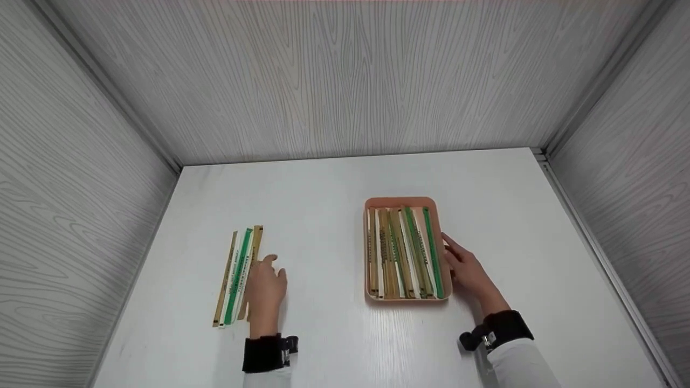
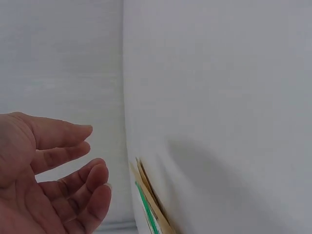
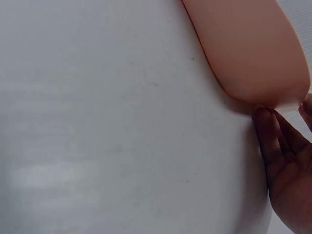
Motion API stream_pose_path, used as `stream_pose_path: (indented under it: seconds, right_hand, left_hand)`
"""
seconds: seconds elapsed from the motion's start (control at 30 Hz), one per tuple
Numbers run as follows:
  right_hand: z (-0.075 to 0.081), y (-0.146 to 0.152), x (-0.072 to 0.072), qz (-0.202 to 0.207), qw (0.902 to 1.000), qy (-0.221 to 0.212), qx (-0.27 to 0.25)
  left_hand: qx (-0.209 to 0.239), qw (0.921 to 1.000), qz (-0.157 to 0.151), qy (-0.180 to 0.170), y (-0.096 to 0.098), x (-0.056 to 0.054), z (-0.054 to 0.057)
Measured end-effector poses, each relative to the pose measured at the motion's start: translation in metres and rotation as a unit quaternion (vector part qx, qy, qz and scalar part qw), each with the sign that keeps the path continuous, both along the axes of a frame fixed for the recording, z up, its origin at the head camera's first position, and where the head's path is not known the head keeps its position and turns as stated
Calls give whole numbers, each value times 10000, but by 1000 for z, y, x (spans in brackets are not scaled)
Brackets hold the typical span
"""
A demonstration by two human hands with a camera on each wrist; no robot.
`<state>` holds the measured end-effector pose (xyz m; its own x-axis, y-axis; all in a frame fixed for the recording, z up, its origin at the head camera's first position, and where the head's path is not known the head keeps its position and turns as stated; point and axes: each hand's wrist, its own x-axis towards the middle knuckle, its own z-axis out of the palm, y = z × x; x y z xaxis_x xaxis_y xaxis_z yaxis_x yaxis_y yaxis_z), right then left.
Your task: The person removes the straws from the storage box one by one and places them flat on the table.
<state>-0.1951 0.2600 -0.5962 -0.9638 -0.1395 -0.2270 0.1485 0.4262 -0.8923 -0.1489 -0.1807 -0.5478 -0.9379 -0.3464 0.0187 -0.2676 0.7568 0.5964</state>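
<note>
A pink tray holds several long, narrow paper-wrapped sticks in brown, white and green, laid side by side. My right hand is at the tray's right side; in the right wrist view its fingertips touch the tray's outer wall. On the left, a loose group of similar wrapped sticks lies on the table. Over this group's right edge is my left hand, partly covering a brown one. The left wrist view shows its fingers loosely bent, with nothing between them and the thumb.
The white table carries both groups of sticks, with bare surface between the loose ones and the tray. Grey wood-grain panels rise behind the table and on both sides.
</note>
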Motion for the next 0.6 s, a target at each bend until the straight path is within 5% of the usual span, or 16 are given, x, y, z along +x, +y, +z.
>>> stream_pose_path:
  seconds: [0.27, 0.6]
  right_hand:
    - [1, -1, 1, 37, 10000, 52, 72]
    - [0, 0, 0, 38, 9996, 274, -59]
  left_hand:
    - [13, 9932, -1116, 321, 77, -14, 10]
    - [-38, 9645, -2636, 173, 151, -16, 11]
